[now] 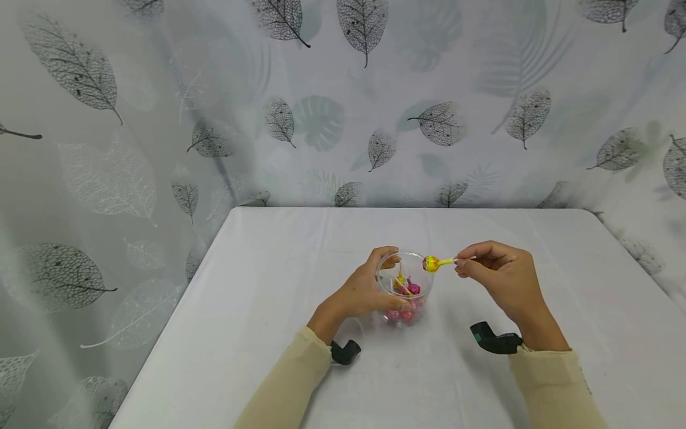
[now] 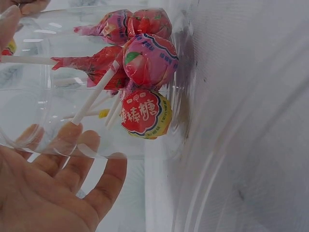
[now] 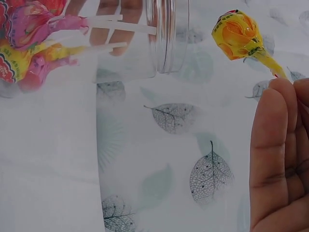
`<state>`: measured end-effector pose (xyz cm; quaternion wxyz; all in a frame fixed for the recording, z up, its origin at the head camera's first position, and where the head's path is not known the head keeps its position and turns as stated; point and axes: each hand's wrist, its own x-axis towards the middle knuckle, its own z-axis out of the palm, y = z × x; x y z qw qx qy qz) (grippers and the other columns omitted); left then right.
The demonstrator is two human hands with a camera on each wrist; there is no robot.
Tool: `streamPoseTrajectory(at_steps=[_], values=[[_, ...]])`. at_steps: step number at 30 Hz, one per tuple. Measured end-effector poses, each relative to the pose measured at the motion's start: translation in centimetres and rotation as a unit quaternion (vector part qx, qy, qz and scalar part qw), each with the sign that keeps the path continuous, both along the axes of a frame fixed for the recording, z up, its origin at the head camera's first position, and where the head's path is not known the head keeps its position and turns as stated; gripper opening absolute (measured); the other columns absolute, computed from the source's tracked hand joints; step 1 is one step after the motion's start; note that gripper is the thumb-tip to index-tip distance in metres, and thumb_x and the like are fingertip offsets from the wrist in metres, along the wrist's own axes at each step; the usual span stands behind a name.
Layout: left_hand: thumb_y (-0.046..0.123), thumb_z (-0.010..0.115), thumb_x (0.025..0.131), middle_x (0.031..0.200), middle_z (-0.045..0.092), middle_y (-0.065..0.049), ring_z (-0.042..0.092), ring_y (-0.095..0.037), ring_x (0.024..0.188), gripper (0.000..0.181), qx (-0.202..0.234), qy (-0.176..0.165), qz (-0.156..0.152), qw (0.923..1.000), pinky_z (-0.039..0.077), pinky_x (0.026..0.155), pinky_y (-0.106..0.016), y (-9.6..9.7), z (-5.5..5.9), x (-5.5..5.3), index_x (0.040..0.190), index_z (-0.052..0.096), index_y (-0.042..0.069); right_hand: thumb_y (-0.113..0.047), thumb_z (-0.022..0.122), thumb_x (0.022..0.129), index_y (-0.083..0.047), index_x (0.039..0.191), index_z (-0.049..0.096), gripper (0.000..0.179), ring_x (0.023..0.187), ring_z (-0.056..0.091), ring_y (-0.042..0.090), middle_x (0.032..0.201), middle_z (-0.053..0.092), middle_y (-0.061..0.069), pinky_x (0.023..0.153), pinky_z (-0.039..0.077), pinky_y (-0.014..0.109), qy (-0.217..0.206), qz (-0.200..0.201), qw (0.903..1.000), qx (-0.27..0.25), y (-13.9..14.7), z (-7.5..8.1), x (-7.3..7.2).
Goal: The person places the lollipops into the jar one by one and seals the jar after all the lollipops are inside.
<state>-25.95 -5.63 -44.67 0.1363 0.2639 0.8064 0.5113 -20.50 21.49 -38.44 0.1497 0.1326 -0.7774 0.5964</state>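
A clear plastic jar [image 1: 382, 280] stands upright on the white table with its mouth uncovered. My left hand [image 1: 363, 287] grips it from the left side, thumb in front and fingers behind. Several wrapped lollipops [image 2: 150, 60] in pink, red and yellow lie in the bottom of the jar, their white sticks pointing up. My right hand [image 1: 501, 275] pinches the stick of a yellow lollipop [image 1: 430, 264] between thumb and fingers. In the right wrist view that yellow lollipop [image 3: 236, 36] is outside the jar, a short way from its rim [image 3: 178, 36].
A clear round lid [image 1: 354, 328] lies on the white table [image 1: 257, 286], partly behind the left wrist. Black wrist cameras [image 1: 494, 339] sit at both wrists. A leaf-patterned curtain [image 1: 332, 119] hangs behind the table and at its sides.
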Motion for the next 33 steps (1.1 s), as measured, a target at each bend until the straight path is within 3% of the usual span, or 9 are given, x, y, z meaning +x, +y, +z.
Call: streamPoseTrajectory(at_steps=[6, 12, 25, 33], values=[[0.030, 0.094, 0.078, 0.160, 0.048, 0.004, 0.044, -0.012, 0.147, 0.103, -0.001, -0.004, 0.003, 1.0000, 0.027, 0.121, -0.060, 0.0, 0.0, 0.0, 0.158, 0.028, 0.032, 0.013, 0.066, 0.093, 0.011, 0.098, 0.072, 0.008, 0.075, 0.074, 0.010, 0.087, 0.075, -0.003, 0.072, 0.060, 0.022, 0.001, 0.005, 0.9999, 0.013, -0.4, -0.1, 0.0], [0.028, 0.093, 0.079, 0.161, 0.047, 0.001, 0.043, -0.014, 0.148, 0.104, 0.000, -0.009, 0.001, 1.0000, 0.027, 0.121, -0.061, 0.0, 0.1, 0.0, 0.159, 0.027, 0.027, 0.013, 0.067, 0.091, 0.010, 0.097, 0.072, 0.008, 0.074, 0.073, 0.009, 0.086, 0.075, -0.005, 0.070, 0.060, 0.022, 0.005, 0.002, 0.9997, 0.022, -0.9, -0.2, 0.0], [0.027, 0.093, 0.079, 0.158, 0.049, 0.007, 0.043, -0.016, 0.148, 0.105, -0.012, -0.011, 0.011, 0.9998, 0.027, 0.122, -0.059, 0.2, 0.3, 0.1, 0.160, 0.027, 0.025, 0.009, 0.072, 0.090, 0.004, 0.094, 0.075, 0.008, 0.071, 0.071, 0.010, 0.086, 0.075, -0.006, 0.066, 0.058, 0.022, 0.010, 0.000, 0.9991, 0.042, -1.9, -0.3, 0.2], [0.026, 0.093, 0.079, 0.159, 0.050, 0.004, 0.044, -0.019, 0.148, 0.103, 0.003, -0.009, 0.005, 0.9999, 0.029, 0.121, -0.060, 0.2, 0.0, 0.0, 0.159, 0.028, 0.024, 0.008, 0.074, 0.089, 0.000, 0.094, 0.076, 0.010, 0.069, 0.069, 0.010, 0.086, 0.075, -0.004, 0.063, 0.057, 0.022, 0.015, 0.001, 0.9986, 0.050, -2.2, -0.6, 0.2]])
